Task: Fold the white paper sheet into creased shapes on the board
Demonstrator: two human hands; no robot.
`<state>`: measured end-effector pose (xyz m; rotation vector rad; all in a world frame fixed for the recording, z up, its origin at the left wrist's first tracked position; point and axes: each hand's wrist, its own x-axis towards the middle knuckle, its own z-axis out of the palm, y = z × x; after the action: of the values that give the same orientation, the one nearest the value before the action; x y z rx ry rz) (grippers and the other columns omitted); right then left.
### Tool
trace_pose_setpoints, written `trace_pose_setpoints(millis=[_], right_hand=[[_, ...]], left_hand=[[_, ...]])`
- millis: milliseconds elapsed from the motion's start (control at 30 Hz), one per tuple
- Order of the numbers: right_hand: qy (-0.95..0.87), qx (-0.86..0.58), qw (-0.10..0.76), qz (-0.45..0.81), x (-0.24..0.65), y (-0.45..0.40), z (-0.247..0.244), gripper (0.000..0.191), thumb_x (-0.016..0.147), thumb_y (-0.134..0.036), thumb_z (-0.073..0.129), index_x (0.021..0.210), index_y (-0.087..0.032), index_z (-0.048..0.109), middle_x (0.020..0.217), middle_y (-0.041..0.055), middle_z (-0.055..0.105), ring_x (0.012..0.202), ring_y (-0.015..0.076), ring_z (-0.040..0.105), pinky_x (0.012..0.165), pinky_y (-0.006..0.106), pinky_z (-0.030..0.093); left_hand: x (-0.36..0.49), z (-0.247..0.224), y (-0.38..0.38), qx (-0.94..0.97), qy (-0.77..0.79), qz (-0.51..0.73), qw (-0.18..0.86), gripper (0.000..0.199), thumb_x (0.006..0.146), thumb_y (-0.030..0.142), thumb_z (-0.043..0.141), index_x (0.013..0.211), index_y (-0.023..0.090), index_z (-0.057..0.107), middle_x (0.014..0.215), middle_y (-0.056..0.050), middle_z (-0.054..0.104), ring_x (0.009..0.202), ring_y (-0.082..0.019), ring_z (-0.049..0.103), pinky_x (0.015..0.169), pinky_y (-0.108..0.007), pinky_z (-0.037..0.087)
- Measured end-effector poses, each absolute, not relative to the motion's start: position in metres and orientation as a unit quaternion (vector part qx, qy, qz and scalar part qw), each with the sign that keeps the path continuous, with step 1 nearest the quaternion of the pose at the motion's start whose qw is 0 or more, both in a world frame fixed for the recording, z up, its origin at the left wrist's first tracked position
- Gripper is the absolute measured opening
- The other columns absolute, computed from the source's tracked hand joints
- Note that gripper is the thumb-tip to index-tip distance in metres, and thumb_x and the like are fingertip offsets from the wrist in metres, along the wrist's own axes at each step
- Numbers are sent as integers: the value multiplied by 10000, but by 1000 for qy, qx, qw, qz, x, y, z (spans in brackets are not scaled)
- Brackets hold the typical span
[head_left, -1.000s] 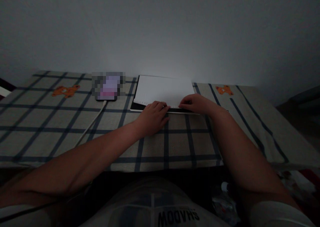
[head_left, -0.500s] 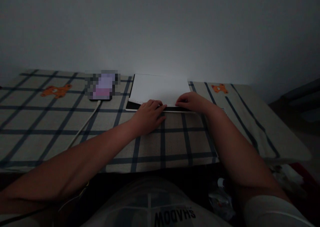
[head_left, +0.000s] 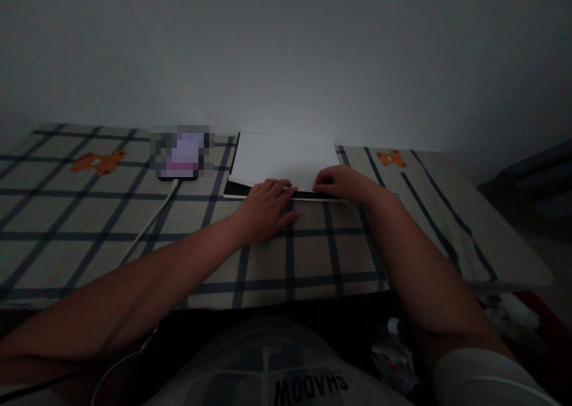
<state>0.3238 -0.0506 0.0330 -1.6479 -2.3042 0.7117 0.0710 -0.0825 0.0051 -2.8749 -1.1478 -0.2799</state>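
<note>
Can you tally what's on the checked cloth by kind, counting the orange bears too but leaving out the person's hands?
Notebook: 1
Phone: 1
White cable: 1
Orange bears: 2
Total: 5

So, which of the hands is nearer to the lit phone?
Left. The left hand is at the near edge of the paper, right of the phone. The right hand is farther right along that edge.
</note>
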Motion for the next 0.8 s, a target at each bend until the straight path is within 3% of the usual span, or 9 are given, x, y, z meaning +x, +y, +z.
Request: trace_pose_setpoints(millis=[200,800], right_hand=[[-791,-551,110,243,325,-51,35,181,893,-326,653,896,-172,748,868,64,755,755,175,644,690,299,457],[-772,-589,54,233,332,-53,42,199,886,-370,670,884,-185,744,874,63,759,792,196,657,690,303,447]], left_hand=[[72,9,-85,-929,-363,-69,18,707,1017,629,380,1551,170,447,1507,-153,527,1335,-357,466,1062,-498,397],[71,7,-82,-931,-355,-81,25,653,1032,597,374,1522,181,489,1500,-138,534,1330,-334,469,1053,-467,403]])
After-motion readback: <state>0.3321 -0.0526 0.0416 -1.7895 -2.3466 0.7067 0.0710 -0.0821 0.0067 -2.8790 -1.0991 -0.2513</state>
